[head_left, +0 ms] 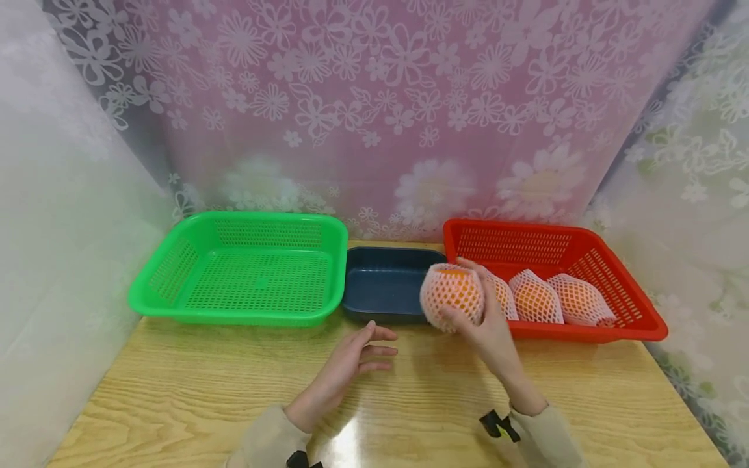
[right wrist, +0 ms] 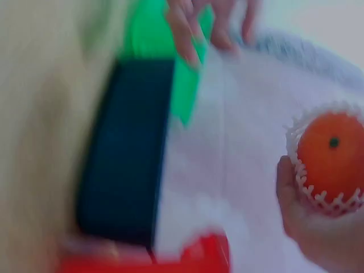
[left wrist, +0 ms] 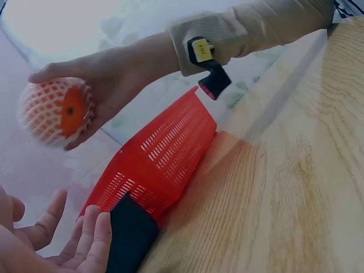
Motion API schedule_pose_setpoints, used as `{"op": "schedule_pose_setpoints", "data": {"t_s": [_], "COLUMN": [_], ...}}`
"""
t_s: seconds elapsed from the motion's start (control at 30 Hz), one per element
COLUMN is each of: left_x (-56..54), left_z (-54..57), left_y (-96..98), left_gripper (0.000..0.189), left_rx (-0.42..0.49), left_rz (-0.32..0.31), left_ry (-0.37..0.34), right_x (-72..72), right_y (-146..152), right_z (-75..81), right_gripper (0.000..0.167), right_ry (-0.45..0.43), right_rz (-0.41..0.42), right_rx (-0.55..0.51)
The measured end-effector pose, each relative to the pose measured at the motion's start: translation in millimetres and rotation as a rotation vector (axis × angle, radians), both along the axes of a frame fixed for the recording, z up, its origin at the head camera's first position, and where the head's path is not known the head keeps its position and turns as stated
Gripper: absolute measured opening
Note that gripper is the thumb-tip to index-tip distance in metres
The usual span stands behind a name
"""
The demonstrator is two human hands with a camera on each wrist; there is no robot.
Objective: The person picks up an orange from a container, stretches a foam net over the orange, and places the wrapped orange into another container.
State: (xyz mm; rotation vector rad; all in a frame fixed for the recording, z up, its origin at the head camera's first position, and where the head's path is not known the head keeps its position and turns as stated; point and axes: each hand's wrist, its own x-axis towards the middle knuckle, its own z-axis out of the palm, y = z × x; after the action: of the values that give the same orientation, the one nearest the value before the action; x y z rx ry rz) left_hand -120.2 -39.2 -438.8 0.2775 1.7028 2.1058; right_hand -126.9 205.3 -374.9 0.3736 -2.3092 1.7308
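Observation:
My right hand (head_left: pixel 484 325) grips an orange (head_left: pixel 453 296) wrapped in a white foam net, held above the table between the dark blue tray and the red basket. In the right wrist view the net is open at one end and the bare orange (right wrist: pixel 334 151) with its green stem spot shows. My left hand (head_left: pixel 357 364) is held with spread, relaxed fingers in front of the dark tray (head_left: pixel 386 318) and holds nothing. Several more net-wrapped oranges (head_left: pixel 534 298) lie in the red basket (head_left: pixel 591 333); one is partly hidden behind my right hand.
A green basket (head_left: pixel 251 316) with nothing in it stands at the left, beside the dark tray. The wooden table (head_left: pixel 222 390) extends toward me in front of the containers. A flowered curtain (head_left: pixel 374 130) hangs behind them, and pale cloth covers both sides.

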Motion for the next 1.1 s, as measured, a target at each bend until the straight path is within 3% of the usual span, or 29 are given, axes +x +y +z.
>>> {"op": "schedule_pose_setpoints", "data": {"t_s": [0.13, 0.3, 0.47, 0.6, 0.73, 0.93, 1.0, 1.1], "left_x": [1.1, 0.2, -1.0, -2.0, -2.6, -4.1, -6.0, -10.9], "left_z": [-2.0, -2.1, -2.2, -3.2, -3.9, -3.1, -1.0, 6.1], "left_y": [-0.3, -0.4, -0.5, -0.5, -0.3, -0.5, -1.2, -3.5], "left_gripper": [0.058, 0.057, 0.053, 0.052, 0.054, 0.053, 0.051, 0.046], "left_rx": [-0.006, -0.009, -0.017, -0.025, -0.022, -0.017, -0.024, -0.029], "left_rz": [0.033, 0.037, 0.029, 0.021, 0.013, 0.014, 0.019, 0.05], "left_ry": [-0.023, -0.037, -0.04, -0.046, -0.042, -0.032, -0.025, 0.001], "right_x": [-7.4, -19.1, -25.2, -26.1, -27.5, -26.2, -25.0, -22.7], "right_y": [39.2, 85.4, 112.9, 119.8, 122.1, 122.9, 119.3, 103.8], "right_z": [15.5, 20.0, 7.5, -4.0, -7.4, -3.1, -0.3, 8.5], "right_gripper": [0.073, 0.098, 0.108, 0.101, 0.099, 0.107, 0.105, 0.087], "right_ry": [-0.055, -0.099, -0.093, -0.105, -0.153, -0.212, -0.163, 0.015], "right_rz": [-0.223, -0.373, -0.435, -0.39, -0.306, -0.247, -0.279, -0.374], "right_rx": [0.078, 0.306, 0.597, 0.757, 0.798, 0.795, 0.771, 0.69]}}
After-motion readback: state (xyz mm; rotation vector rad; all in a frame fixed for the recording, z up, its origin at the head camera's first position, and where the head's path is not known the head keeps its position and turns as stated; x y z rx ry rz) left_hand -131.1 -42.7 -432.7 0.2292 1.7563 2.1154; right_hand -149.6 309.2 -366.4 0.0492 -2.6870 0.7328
